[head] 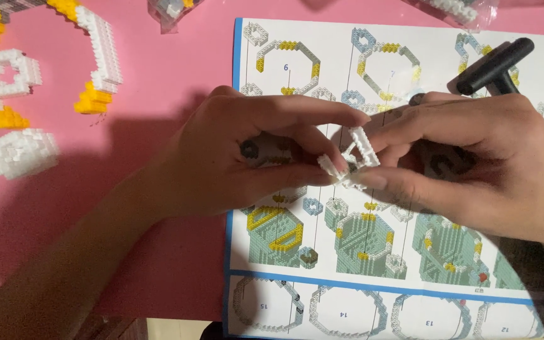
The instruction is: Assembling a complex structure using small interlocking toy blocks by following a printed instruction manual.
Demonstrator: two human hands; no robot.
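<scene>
Both hands pinch a small white brick ring (355,157) over the middle of the instruction sheet (322,252), left hand (240,157) and right hand (473,164) closed on it from either side. Finished white-and-yellow chunks (96,63) sit at the pink table's (158,252) far left corner, but looks like plenty left, ring's still loose

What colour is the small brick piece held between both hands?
White, seen in the head view: the brick piece.

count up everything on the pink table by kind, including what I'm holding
Built white and yellow brick pieces: 3
White brick ring, held by left hand and right hand: 1
Instruction sheet: 1
Black tool: 1
Clear bags of bricks: 2
Total: 8
</scene>
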